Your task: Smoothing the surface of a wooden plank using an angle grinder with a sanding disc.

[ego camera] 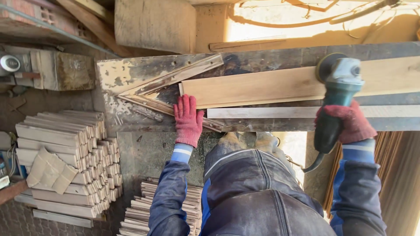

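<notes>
Red knitted gloves cover both hands; the left hand point(188, 121) lies flat and open, fingers extended, pressing on the near left end of a pale wooden board point(280, 85); the right hand point(348, 122) is closed around the dark body of a teal angle grinder point(339, 94), whose sanding disc sits on the board's upper face toward its right part. The board lies lengthwise across a worn, paint-flecked desk point(131, 74); its left end butts against an angled wooden stop point(175, 78) fixed to the desk; 1 narrower pale strip point(271, 112) lies just in front of the board, parallel to it. A dark cable point(313, 165) hangs from the grinder's rear end beside the person's right sleeve. Blue work trousers and dusty boots show below the desk edge. On the floor to the left, 1 large stack of short wooden slats point(70, 161) stands well apart from the desk; a second, lower stack point(140, 209) lies near the left sleeve. Whether the disc is turning cannot be told.
</notes>
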